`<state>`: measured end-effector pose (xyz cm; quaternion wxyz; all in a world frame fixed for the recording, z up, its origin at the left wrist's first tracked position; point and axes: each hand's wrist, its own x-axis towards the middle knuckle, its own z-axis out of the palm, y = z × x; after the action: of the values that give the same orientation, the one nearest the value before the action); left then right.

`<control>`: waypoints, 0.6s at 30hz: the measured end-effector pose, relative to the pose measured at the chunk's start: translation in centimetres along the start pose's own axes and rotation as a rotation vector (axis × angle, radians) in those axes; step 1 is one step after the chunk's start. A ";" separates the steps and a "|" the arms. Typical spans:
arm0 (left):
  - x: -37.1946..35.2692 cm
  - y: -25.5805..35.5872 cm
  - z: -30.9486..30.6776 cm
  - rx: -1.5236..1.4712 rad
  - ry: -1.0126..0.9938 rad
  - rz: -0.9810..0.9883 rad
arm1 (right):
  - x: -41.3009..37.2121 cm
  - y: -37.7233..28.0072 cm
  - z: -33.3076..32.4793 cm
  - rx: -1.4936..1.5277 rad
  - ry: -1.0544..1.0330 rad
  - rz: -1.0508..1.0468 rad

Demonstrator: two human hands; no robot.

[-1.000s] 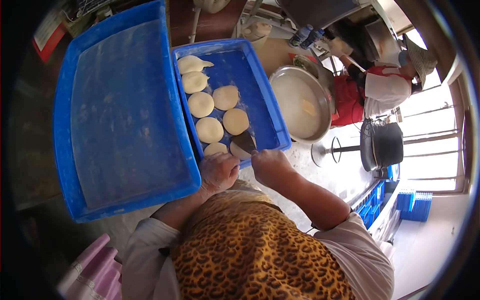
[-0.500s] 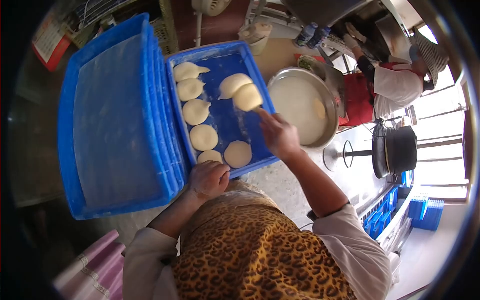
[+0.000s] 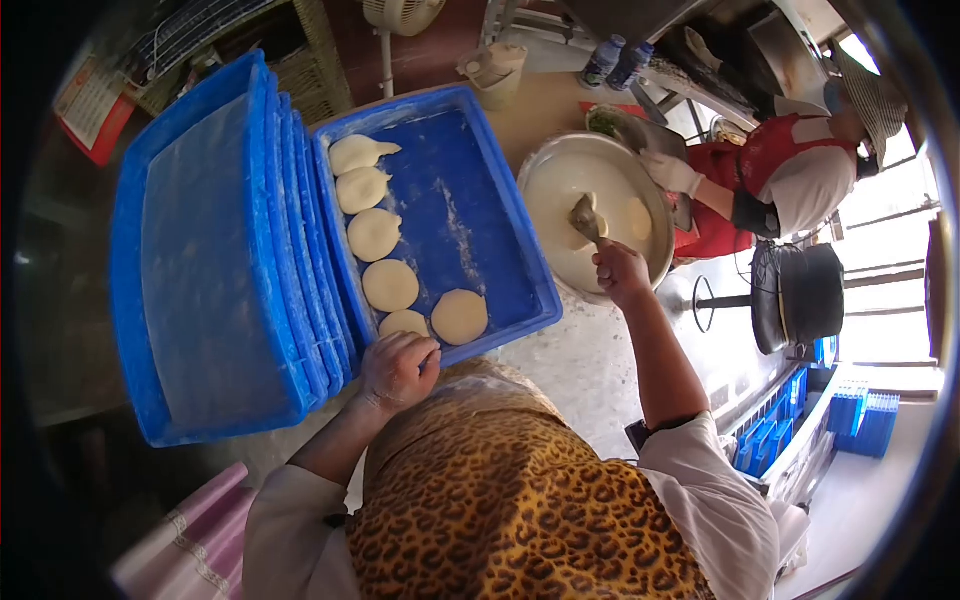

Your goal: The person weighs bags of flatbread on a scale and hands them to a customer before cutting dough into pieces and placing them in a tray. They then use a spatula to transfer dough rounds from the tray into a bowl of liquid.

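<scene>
My right hand (image 3: 622,272) grips the handle of a spatula-like tool (image 3: 584,216), held over a round metal basin (image 3: 530,165). A pale dough piece (image 3: 592,203) shows partly beneath the tool's blade, within the whitish contents. Another dough piece (image 3: 640,217) lies to its right. My left hand (image 3: 400,370) is closed at the near left corner of a blue tray (image 3: 540,300); its fingers hide the rim there. Inside that tray, several dough rounds (image 3: 390,286) line the left side, and one flat round (image 3: 460,317) lies near the front.
Stacked blue trays (image 3: 200,250) stand at the left. Beyond the basin a co-worker in a red apron (image 3: 715,170) reaches a gloved hand (image 3: 672,173) to its far rim. A pitcher (image 3: 495,75) and two bottles (image 3: 602,62) stand at the back.
My right hand has moved from the tray to the basin with the tool. Two dough pieces have left the tray's right side. The co-worker's gloved hand has come down beside the basin.
</scene>
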<state>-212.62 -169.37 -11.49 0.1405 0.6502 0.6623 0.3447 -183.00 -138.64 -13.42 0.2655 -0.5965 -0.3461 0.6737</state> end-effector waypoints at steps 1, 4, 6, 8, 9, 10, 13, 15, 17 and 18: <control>0.1 0.1 -0.1 -0.005 0.010 0.002 | 0.1 -0.2 -0.3 0.065 -0.030 0.032; -0.2 -0.2 0.0 -0.019 0.039 0.016 | 0.4 -0.8 -2.1 0.249 -0.129 0.071; -0.4 -0.3 0.1 -0.048 0.069 0.026 | -1.3 -2.7 -2.1 0.261 -0.184 0.038; -0.4 -0.5 0.1 -0.099 0.107 0.034 | -3.3 -4.2 -1.7 0.027 -0.090 -0.107; -0.4 -0.6 0.0 -0.102 0.117 0.047 | -4.4 -4.9 -1.5 -0.081 -0.043 -0.176; -0.5 -0.5 -0.1 -0.106 0.128 0.059 | -5.1 -5.3 -1.4 -0.191 0.004 -0.244; -1.1 -0.9 -0.2 -0.120 0.152 0.076 | -3.6 -4.6 -3.7 -0.642 0.020 -0.418; -1.8 -1.3 -0.2 -0.099 0.141 0.102 | -3.1 -4.9 -4.4 -1.060 -0.096 -0.405; -3.0 -1.7 -0.4 -0.048 0.099 0.155 | -4.1 -4.2 -3.2 -1.248 0.044 -0.500; -3.4 -1.8 -0.6 -0.041 0.078 0.160 | -4.9 -4.3 -2.1 -1.340 0.117 -0.549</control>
<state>-213.99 -172.67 -13.16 0.0998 0.6840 0.6061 0.3935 -180.44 -139.47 -7.14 0.0208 -0.5579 -0.8069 0.1931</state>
